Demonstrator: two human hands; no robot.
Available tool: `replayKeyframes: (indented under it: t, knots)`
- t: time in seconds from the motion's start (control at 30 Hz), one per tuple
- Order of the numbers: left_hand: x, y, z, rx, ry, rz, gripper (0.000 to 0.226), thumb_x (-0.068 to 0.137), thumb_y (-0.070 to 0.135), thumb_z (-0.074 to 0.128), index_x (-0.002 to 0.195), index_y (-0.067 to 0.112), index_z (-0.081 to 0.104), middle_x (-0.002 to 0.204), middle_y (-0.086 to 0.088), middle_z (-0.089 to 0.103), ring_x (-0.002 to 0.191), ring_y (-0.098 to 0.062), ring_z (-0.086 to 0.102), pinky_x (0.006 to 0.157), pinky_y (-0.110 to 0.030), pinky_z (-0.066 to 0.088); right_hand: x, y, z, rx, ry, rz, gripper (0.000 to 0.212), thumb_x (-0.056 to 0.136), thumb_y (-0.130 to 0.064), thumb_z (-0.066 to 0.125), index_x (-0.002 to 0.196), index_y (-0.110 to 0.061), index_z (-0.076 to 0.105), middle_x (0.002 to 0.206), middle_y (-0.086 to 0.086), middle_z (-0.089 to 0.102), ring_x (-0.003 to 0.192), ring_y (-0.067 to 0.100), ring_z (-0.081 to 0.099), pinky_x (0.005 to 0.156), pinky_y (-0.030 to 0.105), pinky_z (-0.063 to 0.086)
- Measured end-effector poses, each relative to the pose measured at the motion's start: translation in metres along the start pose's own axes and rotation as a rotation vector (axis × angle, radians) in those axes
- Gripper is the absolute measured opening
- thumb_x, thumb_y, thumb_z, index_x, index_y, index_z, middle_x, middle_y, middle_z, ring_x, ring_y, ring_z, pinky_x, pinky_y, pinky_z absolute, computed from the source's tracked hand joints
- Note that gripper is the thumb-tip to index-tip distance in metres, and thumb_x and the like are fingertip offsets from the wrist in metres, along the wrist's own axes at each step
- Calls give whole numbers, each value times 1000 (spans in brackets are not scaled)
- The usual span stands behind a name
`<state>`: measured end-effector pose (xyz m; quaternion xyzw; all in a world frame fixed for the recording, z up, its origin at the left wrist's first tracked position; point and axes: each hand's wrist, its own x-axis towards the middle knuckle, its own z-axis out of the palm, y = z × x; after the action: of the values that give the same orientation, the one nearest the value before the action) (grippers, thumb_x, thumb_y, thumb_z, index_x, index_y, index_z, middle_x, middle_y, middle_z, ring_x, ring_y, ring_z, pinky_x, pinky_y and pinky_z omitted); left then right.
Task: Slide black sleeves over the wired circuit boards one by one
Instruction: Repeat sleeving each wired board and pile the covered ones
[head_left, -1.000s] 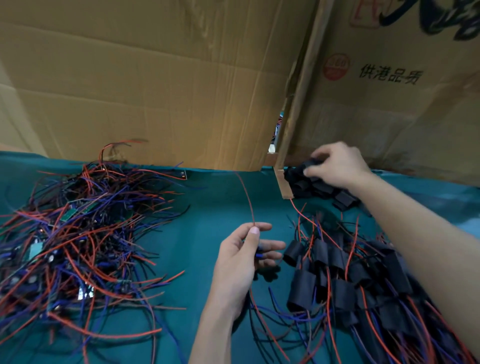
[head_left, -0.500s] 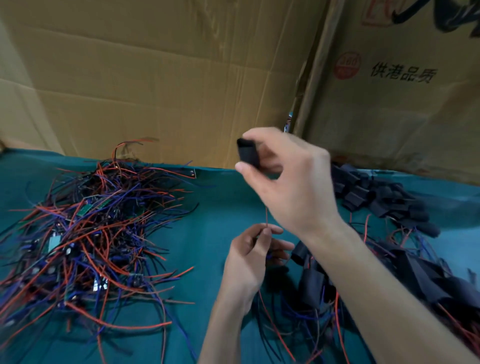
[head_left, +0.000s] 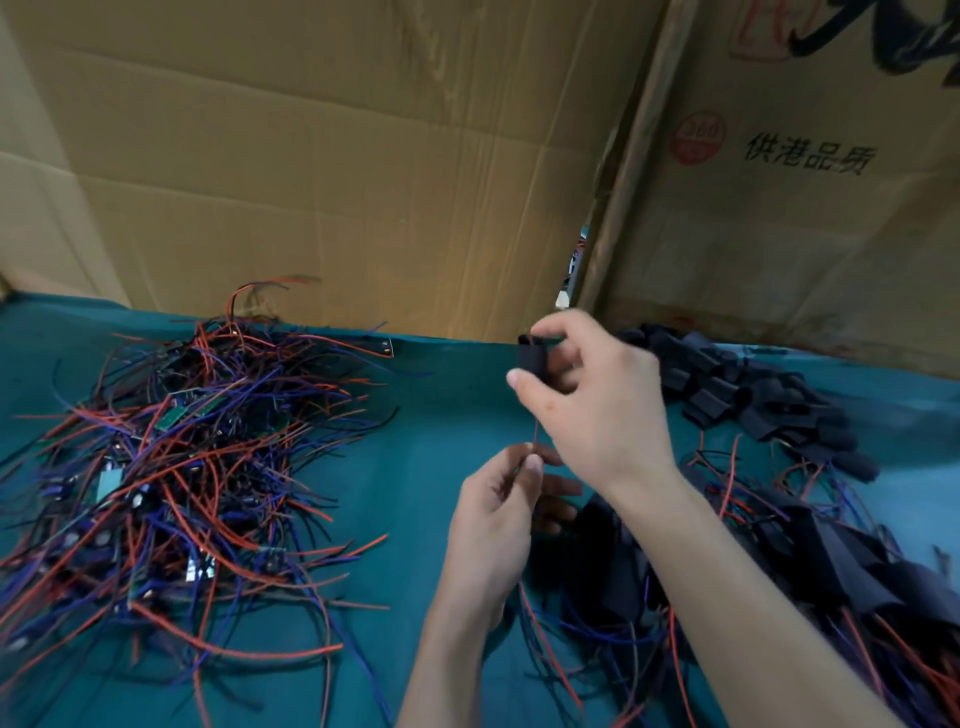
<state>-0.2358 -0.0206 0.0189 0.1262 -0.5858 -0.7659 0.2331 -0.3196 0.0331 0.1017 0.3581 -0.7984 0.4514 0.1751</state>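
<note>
My right hand (head_left: 597, 400) pinches a short black sleeve (head_left: 531, 354) between thumb and fingers, held upright above the green cloth. Just below it, my left hand (head_left: 501, 512) grips the wires of one circuit board; a thin red wire (head_left: 535, 441) rises from its fingers toward the sleeve. The board itself is hidden inside the left hand. A tangled heap of unsleeved wired boards (head_left: 171, 467) with red, blue and black leads lies on the left. Loose black sleeves (head_left: 748, 395) are piled at the back right.
Sleeved boards with trailing wires (head_left: 810, 561) are heaped at the right, partly under my right forearm. Cardboard walls (head_left: 337, 171) stand along the back of the green-covered table (head_left: 426, 441), with a narrow gap between two sheets.
My right hand took a sleeve from the back-right pile and brought it left, then lowered it closer above my left hand. The left hand has stayed put with the wires.
</note>
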Motion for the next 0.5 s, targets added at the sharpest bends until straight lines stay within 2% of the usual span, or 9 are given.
replayKeyframes:
  t: [0.13,0.27,0.33,0.4,0.5]
  knots:
    - [0,2,1,-16,31,49,24,106,10,43,90,8,60,58,9,60,48,-1,49,46,-17,37,-19,6,8,8,-44,166,34,78,-28,83,109,-27,69,78,-7,72,75,20,72,78,43,57]
    - [-2,1,-1,-65,11,15,17,102,10,52,87,8,59,62,5,61,52,-6,49,49,-20,38,-34,14,10,58,30,250,29,78,-19,81,105,-28,76,81,-7,74,70,17,73,76,42,60]
    - [-4,2,-2,-126,-26,-35,12,93,-3,53,95,7,59,73,0,69,58,-10,59,55,-21,48,-35,18,9,123,81,305,28,78,-17,82,101,-31,77,79,-9,74,67,13,72,72,44,62]
    - [-3,0,-4,-166,-30,-57,30,86,-12,47,110,5,55,88,-6,75,72,-16,69,65,-24,55,-32,21,5,198,128,355,27,78,-17,82,98,-34,76,78,-9,74,68,14,72,72,47,62]
    - [0,-5,-5,-182,41,-39,25,93,-15,48,112,1,54,100,-14,75,91,-23,73,77,-30,59,-27,24,-2,212,212,349,28,78,-18,83,92,-40,72,73,-11,74,64,9,70,76,46,61]
